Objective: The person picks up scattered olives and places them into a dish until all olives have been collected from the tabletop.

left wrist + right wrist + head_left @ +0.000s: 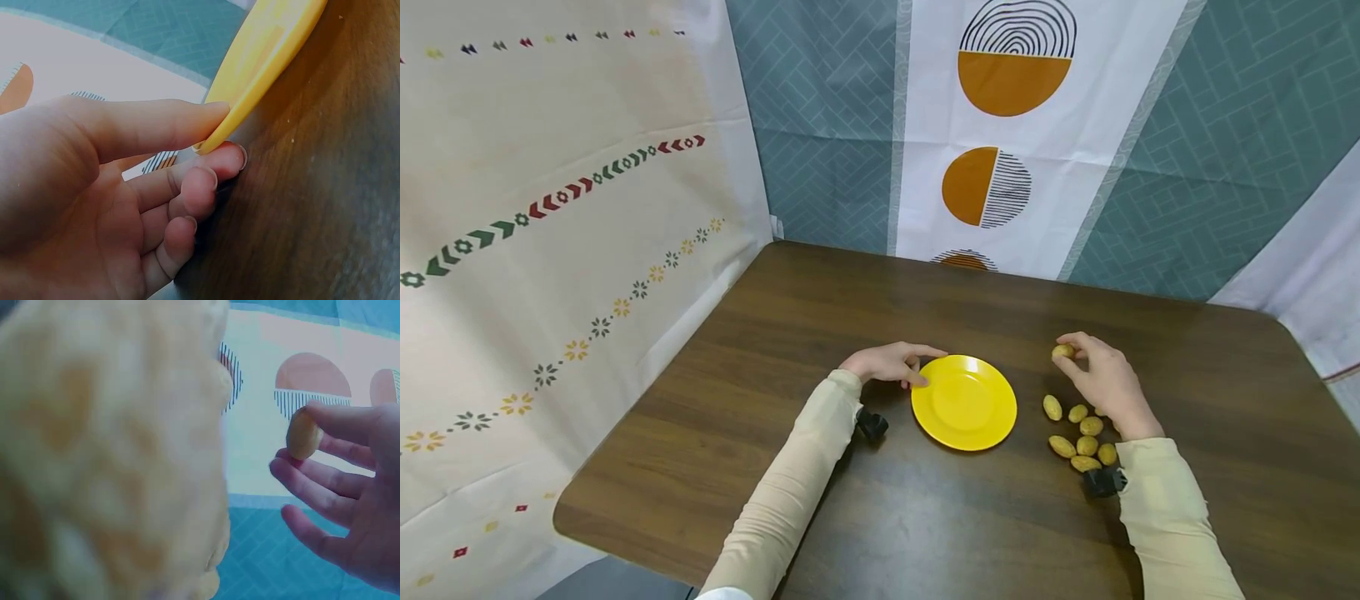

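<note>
No text, label, brand, number or sign could be read in the head view or either wrist view

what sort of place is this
Probably a makeshift tabletop workspace indoors, maybe arranged for recording: patterned cloths hang around a brown table, and small black devices sit at both wrists. I can't tell what building it's in.

brown table [940,512] | yellow plate [964,403] | yellowish oval pieces [1087,446], perhaps eight
</note>
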Demonstrator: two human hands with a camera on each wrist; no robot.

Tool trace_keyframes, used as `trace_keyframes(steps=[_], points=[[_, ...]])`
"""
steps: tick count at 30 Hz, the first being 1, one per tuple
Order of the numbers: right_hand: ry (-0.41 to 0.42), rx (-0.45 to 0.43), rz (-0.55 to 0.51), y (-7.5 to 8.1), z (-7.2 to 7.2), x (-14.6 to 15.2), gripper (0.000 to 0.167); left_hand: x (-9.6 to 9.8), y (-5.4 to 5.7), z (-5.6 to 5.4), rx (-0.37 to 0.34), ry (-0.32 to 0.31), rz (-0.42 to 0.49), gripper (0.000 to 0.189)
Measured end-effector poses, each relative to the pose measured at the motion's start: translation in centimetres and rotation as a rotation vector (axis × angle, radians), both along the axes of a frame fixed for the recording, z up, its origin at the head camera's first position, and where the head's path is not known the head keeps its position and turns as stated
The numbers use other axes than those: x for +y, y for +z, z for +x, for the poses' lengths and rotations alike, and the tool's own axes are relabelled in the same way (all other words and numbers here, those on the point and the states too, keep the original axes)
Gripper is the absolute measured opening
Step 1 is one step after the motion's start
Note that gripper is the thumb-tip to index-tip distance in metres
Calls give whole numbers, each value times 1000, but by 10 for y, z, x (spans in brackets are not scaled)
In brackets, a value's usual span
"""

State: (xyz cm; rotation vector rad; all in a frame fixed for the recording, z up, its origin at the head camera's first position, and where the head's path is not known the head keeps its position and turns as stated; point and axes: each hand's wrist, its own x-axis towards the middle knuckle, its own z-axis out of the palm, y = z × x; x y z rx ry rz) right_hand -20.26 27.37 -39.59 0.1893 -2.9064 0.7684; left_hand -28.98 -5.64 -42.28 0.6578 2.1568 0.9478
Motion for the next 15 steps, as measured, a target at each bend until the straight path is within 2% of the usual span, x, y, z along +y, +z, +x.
trace_keyframes(steps=[3, 6, 11, 15], points=[[-5, 26, -17, 4, 1, -7, 40, 0, 1, 0, 3, 2, -1, 60], [7, 13, -17, 9, 2, -15, 42, 0, 3, 1, 7, 1, -4, 60], [59, -25, 19, 15, 7, -28, 44, 0, 2, 1, 10, 0, -8, 60], [111, -39, 48, 17, 11, -40, 39, 0, 1, 0, 11, 0, -11, 60]])
